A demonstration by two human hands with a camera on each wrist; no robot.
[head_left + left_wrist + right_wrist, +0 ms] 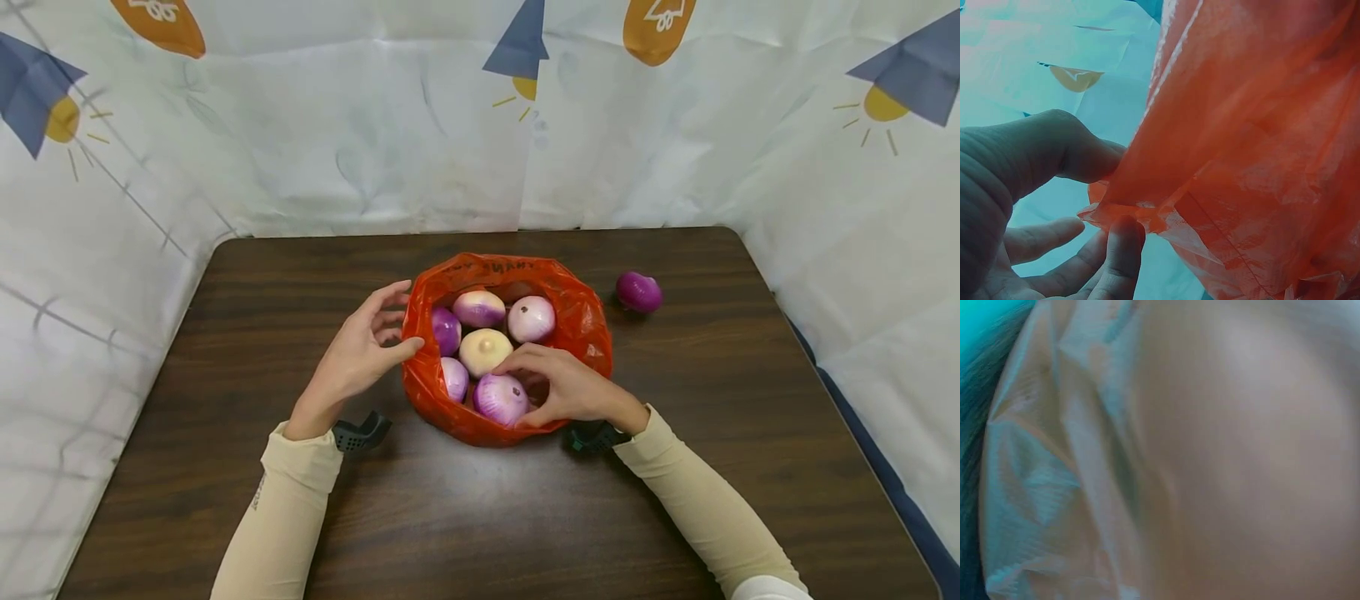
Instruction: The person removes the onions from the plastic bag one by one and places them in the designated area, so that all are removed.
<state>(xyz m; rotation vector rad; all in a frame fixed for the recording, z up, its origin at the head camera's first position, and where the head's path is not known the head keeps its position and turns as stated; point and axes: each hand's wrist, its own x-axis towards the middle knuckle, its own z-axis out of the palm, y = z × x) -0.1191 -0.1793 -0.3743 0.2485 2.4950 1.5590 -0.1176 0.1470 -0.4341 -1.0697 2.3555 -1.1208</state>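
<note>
**Orange bag of onions, both hands at the rim**

Orange plastic bag [581, 329] sits near the middle of the dark wooden table [225, 483], mouth open upward. Inside: six onions, purple, white and pale yellow, packed touching one another. A seventh, dark purple onion [639, 292] lies loose on the table, right of the bag and apart from it.

Handling, as judged: the film looks thin, soft and crinkly, with no stiffness of its own; it likely slips between fingers and could tear if pulled hard with the load inside. The onions look firm, round and smooth, apt to roll. Best hold for the bag is the rim, pinched; for an onion, fingers wrapped over its crown.

Left hand [360, 354]: thumb and one fingertip pinch the bag's left rim, the left wrist view showing the fold of film [1129, 209] caught between them; the other fingers are spread loose.

Right hand [573, 387]: reaches inside the bag's near side, fingers curved over the purple-white onion [498, 397], touching it. Right wrist view is blurred, showing only pale film.
</note>
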